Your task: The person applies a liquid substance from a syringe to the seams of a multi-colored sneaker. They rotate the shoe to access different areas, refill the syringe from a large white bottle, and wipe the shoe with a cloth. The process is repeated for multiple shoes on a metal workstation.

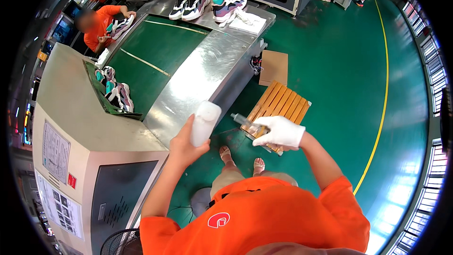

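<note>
Hands mid-setup | left hand grips white plastic bottle | gloved right hand clasps small brush | next likely: bring them together.

A white rectangular sheet label with grey print sits on the beige machine cabinet's side at the left, with a small red square sticker just below its lower corner. Lower on the same cabinet is a second white label bearing small pictures. A flat brown cardboard piece lies on the green floor beside the steel conveyor table.
</note>
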The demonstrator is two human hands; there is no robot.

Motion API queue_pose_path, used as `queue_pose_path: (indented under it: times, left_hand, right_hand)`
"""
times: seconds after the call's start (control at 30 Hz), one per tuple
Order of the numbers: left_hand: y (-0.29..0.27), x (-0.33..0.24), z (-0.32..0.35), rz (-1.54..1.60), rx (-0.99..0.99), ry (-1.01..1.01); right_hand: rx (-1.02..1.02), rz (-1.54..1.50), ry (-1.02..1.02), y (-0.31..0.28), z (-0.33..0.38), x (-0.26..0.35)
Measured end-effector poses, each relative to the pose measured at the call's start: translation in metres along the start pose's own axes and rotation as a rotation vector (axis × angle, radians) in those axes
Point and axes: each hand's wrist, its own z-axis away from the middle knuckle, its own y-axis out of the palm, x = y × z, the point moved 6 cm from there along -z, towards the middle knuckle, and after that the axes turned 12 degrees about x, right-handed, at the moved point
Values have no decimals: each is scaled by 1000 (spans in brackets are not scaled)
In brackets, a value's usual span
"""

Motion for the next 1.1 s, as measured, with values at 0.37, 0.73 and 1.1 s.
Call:
queue_pose_path:
  times: [0.37,0.73,1.1]
  left_hand:
    - [179,144,27,512,152,-482]
    - [436,485,13,525,-221,-807]
    - [469,715,-98,656,-600,-884]
  right_hand:
    - [-145,-862,-286,-6,-103,-144]
    - [3,-1104,-509,-37,-267,-333]
    - [51,-1164,-602,-32,-290,-352]
